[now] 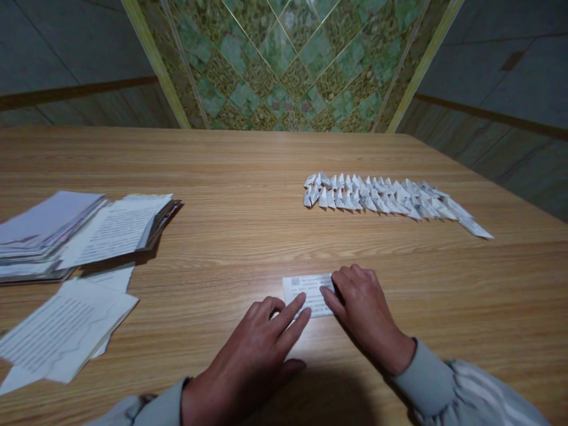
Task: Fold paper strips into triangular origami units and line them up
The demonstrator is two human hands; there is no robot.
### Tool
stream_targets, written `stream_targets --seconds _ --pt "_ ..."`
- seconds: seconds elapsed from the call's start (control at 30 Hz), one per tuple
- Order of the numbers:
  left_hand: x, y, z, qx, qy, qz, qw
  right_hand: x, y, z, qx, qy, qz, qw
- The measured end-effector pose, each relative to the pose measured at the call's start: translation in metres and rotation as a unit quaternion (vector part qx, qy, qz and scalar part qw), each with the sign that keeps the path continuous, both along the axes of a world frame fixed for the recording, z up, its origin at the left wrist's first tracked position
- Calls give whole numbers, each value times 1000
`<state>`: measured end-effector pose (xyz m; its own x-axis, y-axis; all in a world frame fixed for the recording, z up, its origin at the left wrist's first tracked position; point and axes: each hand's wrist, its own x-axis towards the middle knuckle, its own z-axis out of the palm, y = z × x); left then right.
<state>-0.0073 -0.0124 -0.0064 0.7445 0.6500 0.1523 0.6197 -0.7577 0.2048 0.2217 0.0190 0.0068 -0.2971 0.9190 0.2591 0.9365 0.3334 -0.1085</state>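
A small rectangle of printed paper (308, 294), apparently folded, lies flat on the wooden table in front of me. My left hand (261, 343) rests at its lower left with fingers stretched out, two fingertips touching the print and the thumb apart. At the right end of the paper is my right hand (361, 310), its fingers bent over that edge and its thumb on the top face. The underside of the paper is hidden. Beyond my right hand stand two rows of folded paper pieces (373, 201), pointed and interlocked, with longer flat strips at the right end.
On the left lies a stack of papers and booklets (53, 222), with a printed sheet (115, 231) on part of it. Nearer to me are loose printed sheets (66, 328), overlapping. A green tiled wall (284, 65) rises behind the table's far edge.
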Motion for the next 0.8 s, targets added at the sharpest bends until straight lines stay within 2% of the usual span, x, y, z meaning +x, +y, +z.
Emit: stream_targets --seconds 0.27,0.43,0.53,0.63,0.8 --pt "1 -2 12 4 54 2 999 0 1 -3 -8 5 -8 1000" --pt "1 -2 15 7 56 2 998 2 -3 5 -2 28 -17 999" --pt "2 -2 17 7 53 5 999 -1 -19 11 60 56 29 996" --pt "2 -3 19 9 53 7 999 -6 -42 6 73 74 127 986" --pt "1 -3 18 16 48 10 999 -1 -63 -10 58 29 143 988"
